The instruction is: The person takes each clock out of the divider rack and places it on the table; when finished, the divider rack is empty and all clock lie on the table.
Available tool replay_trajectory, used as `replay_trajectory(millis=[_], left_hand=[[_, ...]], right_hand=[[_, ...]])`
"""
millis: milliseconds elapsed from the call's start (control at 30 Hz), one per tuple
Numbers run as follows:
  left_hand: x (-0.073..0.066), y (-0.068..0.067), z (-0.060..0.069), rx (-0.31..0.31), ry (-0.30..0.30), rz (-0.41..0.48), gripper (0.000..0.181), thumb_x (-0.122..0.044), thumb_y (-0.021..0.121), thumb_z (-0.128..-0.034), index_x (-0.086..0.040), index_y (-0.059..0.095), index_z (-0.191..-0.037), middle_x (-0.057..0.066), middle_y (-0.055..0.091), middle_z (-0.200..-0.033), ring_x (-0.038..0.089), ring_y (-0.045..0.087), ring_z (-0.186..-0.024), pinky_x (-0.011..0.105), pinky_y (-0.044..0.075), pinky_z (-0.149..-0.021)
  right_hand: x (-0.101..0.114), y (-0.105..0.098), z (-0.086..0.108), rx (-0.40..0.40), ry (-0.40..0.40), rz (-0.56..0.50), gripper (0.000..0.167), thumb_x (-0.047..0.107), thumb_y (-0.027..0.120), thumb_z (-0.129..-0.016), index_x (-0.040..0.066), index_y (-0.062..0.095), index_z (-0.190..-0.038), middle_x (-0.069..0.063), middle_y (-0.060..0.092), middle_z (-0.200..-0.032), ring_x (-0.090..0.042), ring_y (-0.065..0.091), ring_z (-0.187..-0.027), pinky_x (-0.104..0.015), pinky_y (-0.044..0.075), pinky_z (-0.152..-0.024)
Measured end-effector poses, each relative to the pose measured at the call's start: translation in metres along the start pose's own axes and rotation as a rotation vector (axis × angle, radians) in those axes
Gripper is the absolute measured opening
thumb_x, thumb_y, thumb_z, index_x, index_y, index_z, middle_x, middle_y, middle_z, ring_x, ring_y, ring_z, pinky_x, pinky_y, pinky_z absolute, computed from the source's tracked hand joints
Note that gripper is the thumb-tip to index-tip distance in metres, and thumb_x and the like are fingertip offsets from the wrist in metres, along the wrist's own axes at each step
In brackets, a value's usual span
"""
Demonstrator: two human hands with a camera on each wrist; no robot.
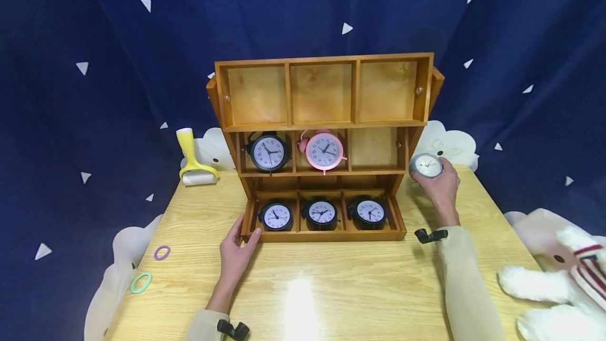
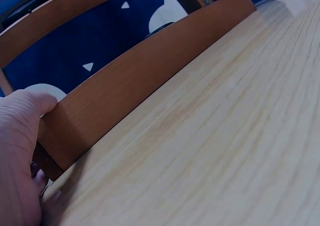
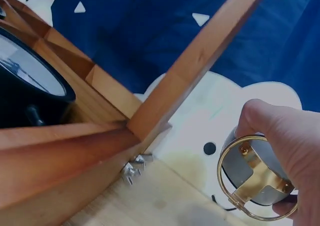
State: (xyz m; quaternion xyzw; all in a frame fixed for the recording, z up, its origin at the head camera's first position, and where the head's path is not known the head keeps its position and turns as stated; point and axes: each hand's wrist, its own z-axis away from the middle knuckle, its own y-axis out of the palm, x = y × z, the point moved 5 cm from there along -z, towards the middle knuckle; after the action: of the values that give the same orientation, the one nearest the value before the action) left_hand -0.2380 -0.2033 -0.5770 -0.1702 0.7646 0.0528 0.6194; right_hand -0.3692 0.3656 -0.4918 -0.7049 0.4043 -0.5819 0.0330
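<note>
Well left of the left hand and nearer the person, a green ring [image 1: 133, 283] is lying on the wooden table [image 1: 369, 288]. Farther on, left of the same hand, a purple ring [image 1: 155, 253] is lying flat. Left of and beyond that hand, a yellow-handled lint roller [image 1: 200, 178] is resting.

The left hand [image 1: 236, 249] is gripping the front left corner of a wooden shelf [image 1: 326, 237], thumb bearing on the front board, fingers reaching round the end. Beyond and above this grip, a black clock [image 1: 268, 152] is sitting in the middle tier's left compartment. Just right of the grip, a second black clock [image 1: 276, 217] is occupying the lowest left compartment. Farther right, a third black clock [image 1: 321, 212] is filling the lowest middle compartment, and a pink clock [image 1: 324, 150] is sitting above it in the middle tier. Between the hands, nearer the right, a fourth black clock [image 1: 370, 211] is occupying the lowest right compartment.

Just right of the shelf, a grey clock [image 1: 427, 165] is being pinched between thumb and fingers of the right hand [image 1: 442, 186]; whether it is touching the table, I cannot tell. Right of this grip and nearer the person, a white plush toy [image 1: 535, 283] is lying.
</note>
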Motion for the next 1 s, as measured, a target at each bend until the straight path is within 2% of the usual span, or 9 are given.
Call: replay_trajectory(millis=[33, 233, 267, 500, 767, 1000], left_hand=[[-0.005, 0.000, 0.001, 0.003, -0.004, 0.001, 0.069, -0.012, 0.082, -0.0920, 0.003, 0.051, -0.151, 0.026, 0.055, -0.148, 0.035, 0.054, -0.137, 0.019, 0.043, -0.109], [-0.007, 0.001, 0.001, -0.006, -0.002, -0.002, 0.069, -0.015, 0.084, -0.0911, 0.003, 0.052, -0.150, 0.026, 0.056, -0.148, 0.034, 0.054, -0.137, 0.016, 0.044, -0.107], [-0.002, 0.001, -0.001, -0.012, 0.001, -0.001, 0.069, -0.016, 0.084, -0.0909, 0.001, 0.053, -0.150, 0.025, 0.056, -0.148, 0.032, 0.055, -0.137, 0.013, 0.043, -0.106], [-0.003, 0.002, 0.000, -0.004, 0.002, -0.010, 0.071, -0.018, 0.084, -0.0908, 0.001, 0.052, -0.151, 0.025, 0.055, -0.150, 0.036, 0.053, -0.139, 0.015, 0.043, -0.107], [-0.002, 0.001, 0.002, -0.001, -0.002, -0.008, 0.071, -0.017, 0.084, -0.0910, 0.000, 0.051, -0.152, 0.024, 0.053, -0.151, 0.035, 0.052, -0.140, 0.012, 0.042, -0.106], [-0.004, 0.001, 0.001, -0.004, 0.005, -0.015, 0.070, -0.016, 0.084, -0.0908, 0.002, 0.052, -0.150, 0.024, 0.057, -0.148, 0.033, 0.054, -0.137, 0.011, 0.043, -0.105]], right_hand=[[-0.003, 0.002, -0.002, 0.014, 0.013, 0.008, 0.085, 0.024, 0.087, -0.079, 0.000, 0.048, -0.151, -0.031, 0.056, -0.141, -0.051, 0.048, -0.128, -0.063, 0.038, -0.108], [-0.019, 0.016, -0.012, 0.095, 0.070, 0.068, 0.089, 0.026, 0.086, -0.080, 0.000, 0.044, -0.154, -0.035, 0.053, -0.141, -0.054, 0.046, -0.128, -0.064, 0.041, -0.106], [-0.020, 0.018, -0.012, 0.107, 0.076, 0.073, 0.089, 0.026, 0.086, -0.079, 0.000, 0.044, -0.154, -0.036, 0.054, -0.140, -0.054, 0.047, -0.128, -0.064, 0.041, -0.105], [-0.023, 0.024, -0.011, 0.173, 0.112, 0.084, 0.090, 0.028, 0.085, -0.080, -0.002, 0.042, -0.154, -0.035, 0.052, -0.139, -0.052, 0.047, -0.127, -0.064, 0.043, -0.103], [-0.028, 0.030, -0.010, 0.210, 0.105, 0.085, 0.092, 0.030, 0.083, -0.083, -0.004, 0.037, -0.155, -0.037, 0.049, -0.141, -0.053, 0.043, -0.129, -0.065, 0.041, -0.105], [-0.029, 0.026, -0.012, 0.178, 0.102, 0.088, 0.091, 0.029, 0.084, -0.082, -0.004, 0.040, -0.154, -0.035, 0.052, -0.139, -0.052, 0.046, -0.127, -0.064, 0.042, -0.103]])
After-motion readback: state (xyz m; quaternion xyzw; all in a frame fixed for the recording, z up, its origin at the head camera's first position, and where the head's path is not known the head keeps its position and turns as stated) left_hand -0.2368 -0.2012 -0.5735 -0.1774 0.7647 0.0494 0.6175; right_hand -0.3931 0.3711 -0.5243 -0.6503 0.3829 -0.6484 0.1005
